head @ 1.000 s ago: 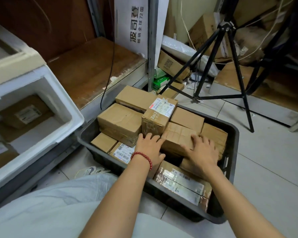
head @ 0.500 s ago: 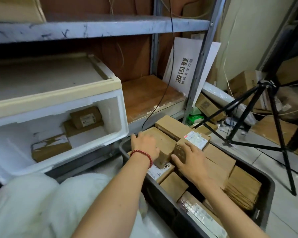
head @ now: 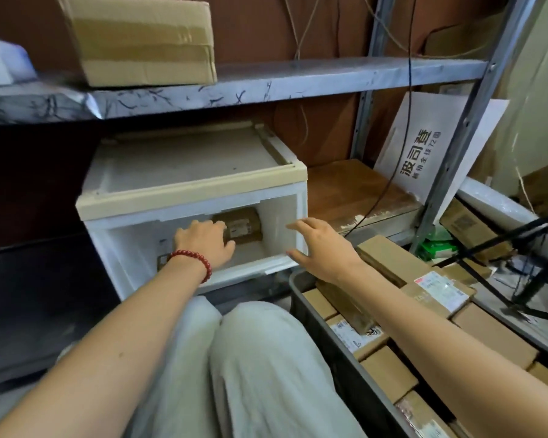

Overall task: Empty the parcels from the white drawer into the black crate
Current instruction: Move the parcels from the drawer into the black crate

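The white drawer (head: 279,216) stands pulled out under a metal shelf, left of centre. A brown labelled parcel (head: 242,227) lies at its back right. Another parcel (head: 161,261) shows low at the left, mostly hidden by my wrist. My left hand (head: 204,243), with a red bead bracelet, is inside the drawer, and its fingers touch the left end of the labelled parcel. My right hand (head: 321,248) hovers with spread fingers by the drawer's right front corner, holding nothing. The black crate (head: 299,287) at the lower right is packed with several brown parcels (head: 389,259).
A large cardboard box (head: 140,39) sits on the metal shelf (head: 298,79) above. A white printed sign (head: 424,153) leans on the shelf post. Black tripod legs (head: 538,248) and a green packet (head: 437,248) lie at the right. My knees in light trousers (head: 250,358) are below.
Both hands have left the parcels in the crate and swung left. My left hand has gone into the drawer, and my right hand is now at its corner. The view has turned toward the drawer.
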Action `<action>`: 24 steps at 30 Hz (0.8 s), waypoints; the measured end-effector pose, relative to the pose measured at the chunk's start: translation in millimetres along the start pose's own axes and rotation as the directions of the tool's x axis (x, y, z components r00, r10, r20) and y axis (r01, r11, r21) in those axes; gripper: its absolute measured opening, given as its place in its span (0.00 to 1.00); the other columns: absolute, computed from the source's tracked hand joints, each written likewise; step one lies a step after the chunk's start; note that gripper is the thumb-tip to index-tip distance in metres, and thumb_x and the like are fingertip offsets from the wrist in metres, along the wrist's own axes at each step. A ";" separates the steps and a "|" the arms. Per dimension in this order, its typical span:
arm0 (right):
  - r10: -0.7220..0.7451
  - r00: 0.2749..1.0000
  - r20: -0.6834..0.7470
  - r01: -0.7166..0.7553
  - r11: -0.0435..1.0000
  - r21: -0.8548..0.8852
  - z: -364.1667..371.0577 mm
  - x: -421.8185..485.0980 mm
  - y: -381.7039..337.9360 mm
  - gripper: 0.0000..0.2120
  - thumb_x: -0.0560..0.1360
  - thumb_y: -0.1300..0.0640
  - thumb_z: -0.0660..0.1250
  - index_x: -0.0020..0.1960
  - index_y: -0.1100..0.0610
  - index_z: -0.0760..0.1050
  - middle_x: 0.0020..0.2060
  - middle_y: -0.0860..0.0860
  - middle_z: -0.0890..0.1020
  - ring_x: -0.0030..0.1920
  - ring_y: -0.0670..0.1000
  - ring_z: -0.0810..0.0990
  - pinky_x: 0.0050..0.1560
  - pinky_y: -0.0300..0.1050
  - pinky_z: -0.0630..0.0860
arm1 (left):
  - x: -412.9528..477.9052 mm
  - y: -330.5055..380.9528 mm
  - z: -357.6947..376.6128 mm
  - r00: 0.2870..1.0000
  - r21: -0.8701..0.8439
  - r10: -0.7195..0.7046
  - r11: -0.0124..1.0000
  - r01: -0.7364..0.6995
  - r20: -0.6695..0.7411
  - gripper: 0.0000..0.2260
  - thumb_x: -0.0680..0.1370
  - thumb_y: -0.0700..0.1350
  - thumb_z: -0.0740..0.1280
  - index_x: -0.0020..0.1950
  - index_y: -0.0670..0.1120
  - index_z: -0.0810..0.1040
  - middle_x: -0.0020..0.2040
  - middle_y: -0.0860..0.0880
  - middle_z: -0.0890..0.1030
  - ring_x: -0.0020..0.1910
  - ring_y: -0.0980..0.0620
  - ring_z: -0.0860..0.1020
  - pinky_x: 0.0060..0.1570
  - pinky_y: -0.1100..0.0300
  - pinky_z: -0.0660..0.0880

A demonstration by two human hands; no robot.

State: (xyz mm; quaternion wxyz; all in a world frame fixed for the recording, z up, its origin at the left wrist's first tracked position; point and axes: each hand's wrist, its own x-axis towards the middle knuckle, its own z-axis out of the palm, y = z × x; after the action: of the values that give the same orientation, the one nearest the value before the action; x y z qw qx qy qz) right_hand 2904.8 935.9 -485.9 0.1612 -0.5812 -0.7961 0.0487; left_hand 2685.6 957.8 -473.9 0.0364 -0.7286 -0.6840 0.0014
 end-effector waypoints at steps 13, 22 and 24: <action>-0.060 0.957 0.284 0.042 0.997 0.070 94.9 101.5 -33.3 0.28 0.79 0.45 0.62 0.76 0.52 0.59 0.73 0.56 0.65 0.71 0.58 0.66 0.69 0.55 0.68 | 24.2 -95.3 82.5 0.977 -0.124 -0.184 0.973 0.197 0.109 0.22 0.80 0.54 0.58 0.73 0.49 0.66 0.67 0.43 0.73 0.65 0.42 0.71 0.54 0.49 0.72; -0.030 0.894 0.447 -0.029 0.992 0.123 180.6 182.2 -39.5 0.32 0.79 0.43 0.62 0.78 0.52 0.55 0.75 0.58 0.62 0.73 0.60 0.63 0.71 0.56 0.65 | 98.9 -123.4 163.8 0.950 -0.123 -0.218 0.960 0.250 0.226 0.27 0.79 0.56 0.59 0.76 0.50 0.58 0.73 0.42 0.64 0.67 0.40 0.68 0.64 0.47 0.68; -0.031 0.889 0.457 -0.036 0.990 0.137 197.4 199.9 -42.1 0.32 0.79 0.45 0.62 0.78 0.53 0.54 0.74 0.57 0.64 0.72 0.60 0.65 0.70 0.53 0.65 | 116.2 -130.9 179.6 0.947 -0.137 -0.230 0.955 0.264 0.223 0.26 0.79 0.56 0.59 0.76 0.51 0.59 0.73 0.43 0.65 0.68 0.40 0.68 0.66 0.47 0.68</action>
State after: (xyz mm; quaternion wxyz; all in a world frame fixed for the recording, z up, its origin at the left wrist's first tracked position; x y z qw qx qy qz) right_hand 2750.2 1132.3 -620.9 0.0101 -0.5416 -0.8053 0.2410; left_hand 2553.3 1090.9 -640.3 -0.0947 -0.6334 -0.7679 0.0153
